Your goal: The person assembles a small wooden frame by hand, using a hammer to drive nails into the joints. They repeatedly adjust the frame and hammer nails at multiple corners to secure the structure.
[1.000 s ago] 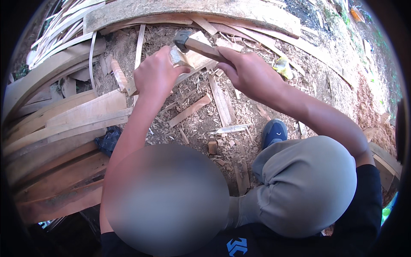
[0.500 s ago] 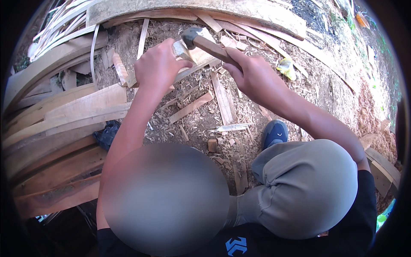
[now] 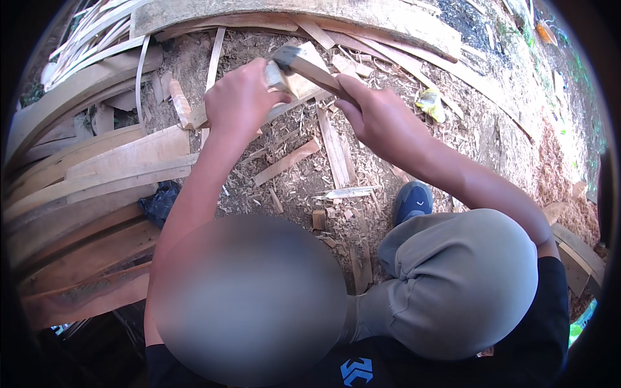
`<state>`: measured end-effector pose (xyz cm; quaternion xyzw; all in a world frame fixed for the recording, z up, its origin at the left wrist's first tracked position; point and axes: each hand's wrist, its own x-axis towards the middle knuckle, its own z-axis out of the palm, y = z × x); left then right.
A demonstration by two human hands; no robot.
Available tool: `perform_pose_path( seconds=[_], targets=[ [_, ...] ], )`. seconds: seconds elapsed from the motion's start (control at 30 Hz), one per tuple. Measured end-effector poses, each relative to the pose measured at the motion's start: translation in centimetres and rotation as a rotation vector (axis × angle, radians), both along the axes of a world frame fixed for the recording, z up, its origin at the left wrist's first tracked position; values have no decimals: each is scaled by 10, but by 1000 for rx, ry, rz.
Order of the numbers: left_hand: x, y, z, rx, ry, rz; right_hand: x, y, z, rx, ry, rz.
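Note:
My right hand [image 3: 381, 116] is closed around the wooden handle of a hammer [image 3: 317, 72]. The hammer's dark head, smeared by motion, is beside the top of a pale wooden block [image 3: 277, 79]; whether they touch I cannot tell. My left hand [image 3: 236, 97] grips that block from the left, its thumb along the near side and its other fingers mostly hidden. Below the block, a light-coloured board [image 3: 301, 96] runs slantwise, partly covered by my left hand.
Curved planks [image 3: 129, 155] are piled at the left, with a black plastic bag [image 3: 162, 204] among them. A long thick plank [image 3: 310, 16] crosses the far side. Wood chips and offcuts [image 3: 288, 161] litter the ground. A yellow wrapper [image 3: 431, 105] lies to the right.
The hammer has turned a little in my right hand, and its head is slightly further left. My right hand has shifted slightly left. My left hand stays nearly still on the block.

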<state>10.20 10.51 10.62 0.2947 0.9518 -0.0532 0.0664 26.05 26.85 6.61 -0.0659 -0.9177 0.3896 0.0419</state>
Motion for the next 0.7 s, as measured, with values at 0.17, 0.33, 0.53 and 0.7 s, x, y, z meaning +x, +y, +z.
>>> perform_pose_path(
  seconds=[0.17,0.33,0.53,0.7],
  targets=[
    [-2,1,5,-18,-29,75,1,-5,17,-224,219,-130],
    [-3,-1,-6,-18,56,-16,-7,4,3,-139,69,-67],
    [-1,6,-1,-49,11,-2,2,-1,-10,-130,11,-60],
    [-9,0,1,0,78,9,2,-7,1,-247,199,-139]
  ],
)
